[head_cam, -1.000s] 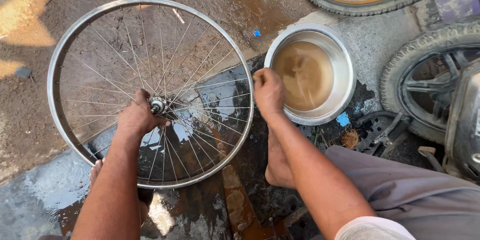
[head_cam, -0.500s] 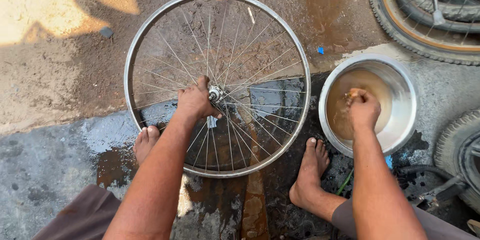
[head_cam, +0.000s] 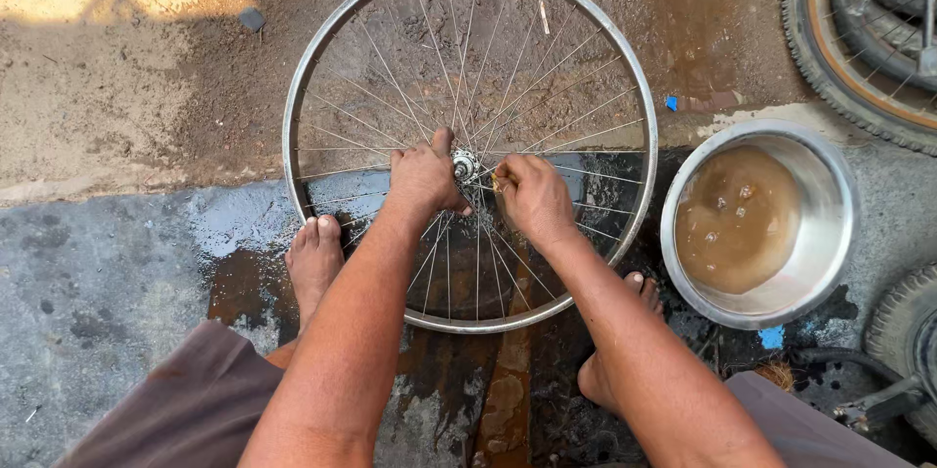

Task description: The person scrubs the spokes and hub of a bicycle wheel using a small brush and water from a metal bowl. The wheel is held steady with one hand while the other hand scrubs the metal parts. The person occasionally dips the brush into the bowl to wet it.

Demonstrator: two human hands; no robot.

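Now both hands, left hand [head_cam: 422,175] & right hand [head_cam: 532,197], on wheel [head_cam: 332,68] hub [head_cam: 465,165].

A bare spoked bicycle wheel [head_cam: 468,141] is lying flat on wet, muddy ground [head_cam: 117,263]. The left hand [head_cam: 422,175] is gripping the hub [head_cam: 465,165] at the wheel's middle, thumb up along a spoke. The right hand [head_cam: 532,197] is closing on the hub from the other side, its fingers [head_cam: 503,178] pinching something small that is too hidden to make out. Two bare feet are resting under the rim's near edge. A steel bowl [head_cam: 830,234] holding brown water is sitting just right of the wheel, and tyred wheels [head_cam: 849,29] are lying at the upper right.
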